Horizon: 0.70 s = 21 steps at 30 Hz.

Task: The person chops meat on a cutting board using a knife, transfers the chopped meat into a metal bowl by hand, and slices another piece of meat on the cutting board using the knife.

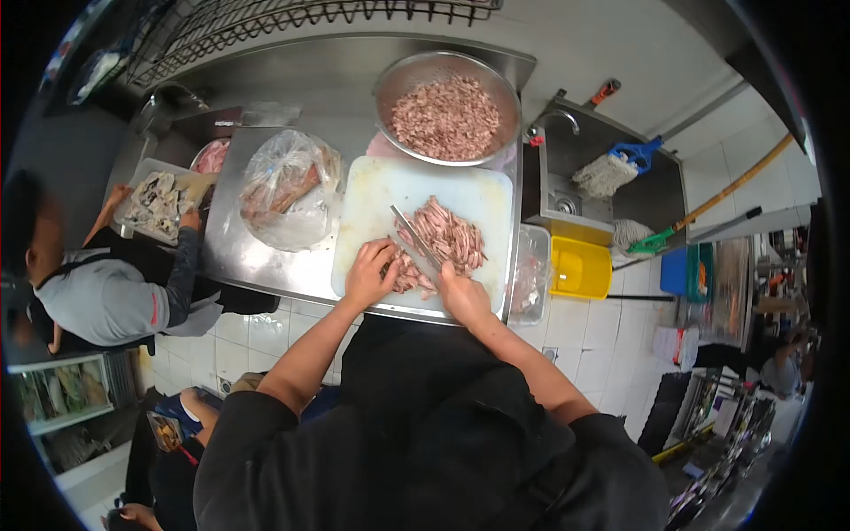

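Note:
A knife (416,237) is gripped in my right hand (465,298), its blade slanting up and left across the meat on a white cutting board (367,190). Curled fingers of my left hand (368,273) press on meat strips (409,276) just left of the blade; part of that meat is hidden beneath them. To the right of the blade lies a pile of cut meat strips (450,232). Behind the board stands a large metal bowl (382,111) filled with small chopped meat pieces (447,115).
A clear plastic bag (288,226) with meat sits left of the board. Further left, a co-worker (106,296) handles a tray (133,190) of food. On the right are a sink (560,181) with mops (611,174), a clear container (531,292) and a yellow bin (580,268).

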Each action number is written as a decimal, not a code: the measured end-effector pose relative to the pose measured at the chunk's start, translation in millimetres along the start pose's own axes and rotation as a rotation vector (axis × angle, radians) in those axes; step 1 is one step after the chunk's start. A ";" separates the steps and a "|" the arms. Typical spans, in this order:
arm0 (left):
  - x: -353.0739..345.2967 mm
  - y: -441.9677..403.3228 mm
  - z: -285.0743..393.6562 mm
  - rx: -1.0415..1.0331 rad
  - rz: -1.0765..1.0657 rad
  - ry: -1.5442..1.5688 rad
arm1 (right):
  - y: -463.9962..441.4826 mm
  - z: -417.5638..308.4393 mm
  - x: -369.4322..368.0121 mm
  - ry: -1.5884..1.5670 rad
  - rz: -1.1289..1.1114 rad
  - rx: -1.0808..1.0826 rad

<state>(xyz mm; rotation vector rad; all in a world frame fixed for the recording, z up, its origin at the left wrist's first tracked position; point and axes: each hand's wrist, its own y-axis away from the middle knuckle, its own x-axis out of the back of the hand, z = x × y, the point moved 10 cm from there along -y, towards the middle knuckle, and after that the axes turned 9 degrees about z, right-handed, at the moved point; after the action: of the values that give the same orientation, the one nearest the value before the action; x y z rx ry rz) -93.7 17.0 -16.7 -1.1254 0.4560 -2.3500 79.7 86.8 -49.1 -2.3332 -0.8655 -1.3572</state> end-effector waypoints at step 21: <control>5.2 8.0 30.1 -0.109 -0.111 -0.063 | 11.6 -7.2 43.0 -0.052 -0.086 0.034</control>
<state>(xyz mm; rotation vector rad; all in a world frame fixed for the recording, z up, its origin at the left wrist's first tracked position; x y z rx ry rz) -70.3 5.0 0.8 -1.3014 0.5163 -2.4017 98.1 88.9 -7.9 -2.3395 -1.0066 -1.3100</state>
